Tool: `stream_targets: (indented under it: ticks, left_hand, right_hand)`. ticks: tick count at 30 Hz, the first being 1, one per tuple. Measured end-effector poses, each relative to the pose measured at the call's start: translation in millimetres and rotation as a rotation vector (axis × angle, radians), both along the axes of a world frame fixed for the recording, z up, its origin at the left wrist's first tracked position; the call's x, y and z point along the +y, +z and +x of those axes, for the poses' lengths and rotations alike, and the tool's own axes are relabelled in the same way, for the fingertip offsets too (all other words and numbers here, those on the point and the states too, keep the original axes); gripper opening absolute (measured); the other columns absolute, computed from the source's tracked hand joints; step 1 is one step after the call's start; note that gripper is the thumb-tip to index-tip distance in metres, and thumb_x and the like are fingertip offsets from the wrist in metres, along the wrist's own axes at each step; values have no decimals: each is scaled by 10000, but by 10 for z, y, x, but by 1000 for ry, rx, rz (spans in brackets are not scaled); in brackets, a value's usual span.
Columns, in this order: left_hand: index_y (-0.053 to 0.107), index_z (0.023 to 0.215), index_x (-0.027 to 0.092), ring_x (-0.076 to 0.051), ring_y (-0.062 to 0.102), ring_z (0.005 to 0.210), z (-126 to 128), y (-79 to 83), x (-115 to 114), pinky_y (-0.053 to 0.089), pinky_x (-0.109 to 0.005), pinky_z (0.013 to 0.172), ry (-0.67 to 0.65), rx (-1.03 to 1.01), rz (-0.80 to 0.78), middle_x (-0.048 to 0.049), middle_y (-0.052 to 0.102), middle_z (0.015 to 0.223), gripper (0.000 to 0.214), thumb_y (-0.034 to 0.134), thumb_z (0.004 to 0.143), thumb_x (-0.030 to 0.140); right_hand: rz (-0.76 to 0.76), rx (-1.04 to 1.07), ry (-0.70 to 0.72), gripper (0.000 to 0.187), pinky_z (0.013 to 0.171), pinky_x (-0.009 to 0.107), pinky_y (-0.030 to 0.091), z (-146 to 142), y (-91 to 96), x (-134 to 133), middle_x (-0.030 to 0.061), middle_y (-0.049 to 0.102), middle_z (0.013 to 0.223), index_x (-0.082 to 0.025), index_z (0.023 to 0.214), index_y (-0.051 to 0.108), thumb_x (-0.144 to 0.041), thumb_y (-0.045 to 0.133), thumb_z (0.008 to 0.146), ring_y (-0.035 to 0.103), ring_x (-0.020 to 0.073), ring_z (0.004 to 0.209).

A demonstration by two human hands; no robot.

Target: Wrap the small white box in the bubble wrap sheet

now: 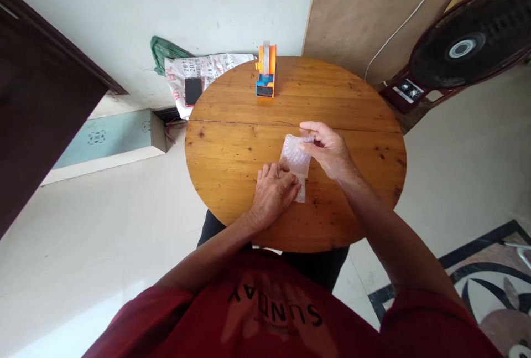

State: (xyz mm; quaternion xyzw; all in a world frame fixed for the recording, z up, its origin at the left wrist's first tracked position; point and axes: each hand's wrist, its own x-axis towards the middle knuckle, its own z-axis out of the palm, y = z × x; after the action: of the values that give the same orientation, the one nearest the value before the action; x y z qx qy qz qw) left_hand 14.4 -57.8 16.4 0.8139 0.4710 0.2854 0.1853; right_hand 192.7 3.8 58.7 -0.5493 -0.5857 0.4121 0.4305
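A small clear bubble-wrap pouch (295,160) lies on the round wooden table (232,148) near its middle. My left hand (272,193) rests on the pouch's near end, fingers curled and pressing it down. My right hand (327,150) pinches the pouch's far edge between thumb and fingers. What is inside the pouch, if anything, is hidden.
An orange and blue tape dispenser (266,72) stands at the table's far edge. Behind the table a printed sack (207,67) carries a dark phone (193,91). A floor fan (470,48) stands at the right. A dark door (37,98) is at the left.
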Motion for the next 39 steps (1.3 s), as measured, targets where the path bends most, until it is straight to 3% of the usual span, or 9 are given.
stream_targets:
  ticks: [6,12,16,21,26,34,39]
  left_hand:
    - [644,900,200,-233,524,1041,21,-56,-38,450,-408,946,101,-138,-60,-71,570,1094,103,690,866,286]
    - [543,1141,187,-274,532,1127,60,-143,-45,456,-450,1005,266,-296,-84,-98,550,1155,483,786,747,325]
    - [400,1420,172,-295,511,1252,42,-153,0,436,-464,1066,235,-354,-170,-161,483,1372,800,795,739,315]
    - [560,1279,209,-265,550,1183,-12,-121,37,450,-425,1025,73,-303,-180,-102,581,1259,446,683,862,308]
    - [616,1073,215,-237,591,1056,-8,-114,35,458,-404,951,36,-266,-206,-61,635,1111,208,653,868,215]
    - [600,958,201,-189,586,984,15,-135,47,468,-337,915,-94,-405,-198,-51,626,1033,89,618,879,164]
    - [603,903,185,-166,567,855,-50,-166,174,486,-312,843,-265,-491,-291,-25,614,894,21,588,893,196]
  right_hand:
    - [54,-34,-20,522,773,379,542,-97,139,-304,35,717,963,-244,1237,610,-396,706,746,659,216,858]
    - [74,-48,-43,526,784,390,548,-120,153,-485,28,708,944,-247,1248,607,-403,709,756,654,208,836]
    - [107,-45,-64,519,805,388,546,-153,152,-609,20,713,925,-239,1244,617,-386,728,759,656,195,824]
    - [129,-62,-88,493,837,380,547,-213,122,-819,15,727,949,-250,1246,618,-387,720,784,661,180,842]
    - [103,-43,-145,495,871,396,556,-277,9,-1066,44,742,1037,-259,1260,614,-415,711,801,685,198,914]
    - [98,27,-196,512,918,411,561,-358,-160,-1196,58,746,1083,-257,1283,592,-430,700,813,697,207,975]
    - [103,-24,-224,508,972,429,544,-354,-225,-1199,68,738,1124,-264,1299,584,-424,693,829,694,217,1030]
